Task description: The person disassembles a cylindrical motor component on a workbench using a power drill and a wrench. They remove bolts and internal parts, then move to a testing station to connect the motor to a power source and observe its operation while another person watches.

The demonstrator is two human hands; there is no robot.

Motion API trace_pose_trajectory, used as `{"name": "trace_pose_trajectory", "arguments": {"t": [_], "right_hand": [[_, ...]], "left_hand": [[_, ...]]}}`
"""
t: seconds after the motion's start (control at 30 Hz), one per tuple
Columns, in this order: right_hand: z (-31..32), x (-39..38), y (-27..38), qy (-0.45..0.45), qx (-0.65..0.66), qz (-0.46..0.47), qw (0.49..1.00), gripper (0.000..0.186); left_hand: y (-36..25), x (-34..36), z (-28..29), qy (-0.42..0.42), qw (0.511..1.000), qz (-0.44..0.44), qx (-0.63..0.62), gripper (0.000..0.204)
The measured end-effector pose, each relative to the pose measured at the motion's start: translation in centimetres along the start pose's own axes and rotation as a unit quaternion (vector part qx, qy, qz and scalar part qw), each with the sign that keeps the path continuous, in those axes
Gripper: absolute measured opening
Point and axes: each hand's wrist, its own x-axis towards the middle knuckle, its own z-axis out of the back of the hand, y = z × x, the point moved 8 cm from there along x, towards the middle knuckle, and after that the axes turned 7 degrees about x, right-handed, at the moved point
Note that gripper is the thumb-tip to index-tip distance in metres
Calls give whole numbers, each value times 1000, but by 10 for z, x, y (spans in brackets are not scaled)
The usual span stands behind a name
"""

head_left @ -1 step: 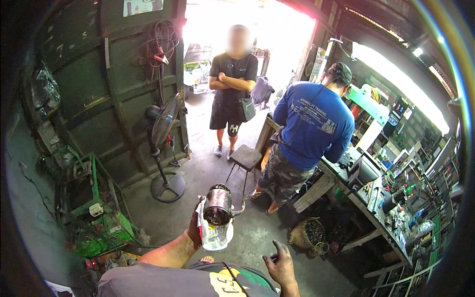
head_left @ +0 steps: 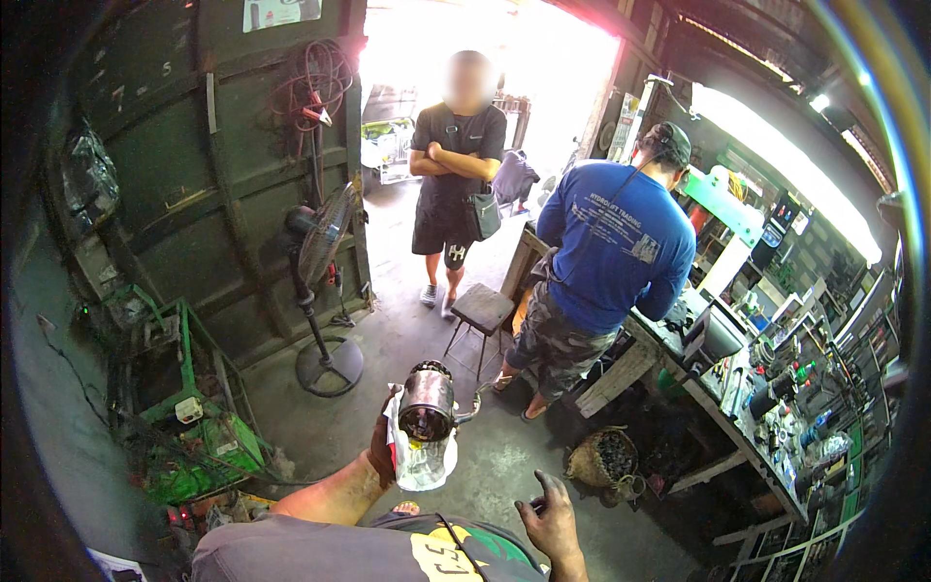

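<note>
My left hand (head_left: 382, 448) is closed around a dark, shiny metal cylinder (head_left: 427, 400), held up in front of my body. Its round end faces me and looks dark inside; a short bent piece (head_left: 472, 407) sticks out from its right side. Between the palm and the cylinder, and hanging below it, is a white sheet (head_left: 424, 468) with some red and yellow on it; I cannot tell if it is cloth or plastic. To the right and lower, my right hand (head_left: 550, 516) is empty, its blackened thumb and fingers apart, touching nothing.
A stool (head_left: 482, 308) and a pedestal fan (head_left: 328, 238) stand ahead. One person (head_left: 458, 160) faces me with folded arms; another in blue (head_left: 621, 218) works at a cluttered workbench (head_left: 742, 388). A filled basket (head_left: 601, 458) sits on the floor at right, green metal equipment (head_left: 208, 451) at left.
</note>
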Motion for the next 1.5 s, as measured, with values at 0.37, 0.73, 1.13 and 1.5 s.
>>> {"name": "trace_pose_trajectory", "arguments": {"t": [0.37, 0.73, 1.13, 1.5], "right_hand": [[-3, 5, 2, 16, 3, 0, 1000, 69], [-3, -1, 2, 8, -9, 4, 1000, 68], [-9, -1, -4, 20, -31, 30, 999, 72], [-28, -9, 1, 59, 5, 15, 998, 70]], "left_hand": [[-5, -9, 5, -20, 1000, -6, -13, 107], [-11, -4, 7, -25, 999, -26, 21, 104], [3, -3, -41, 63, 996, -51, -48, 95], [-24, -32, -29, 45, 955, -102, -275, 91]]}}
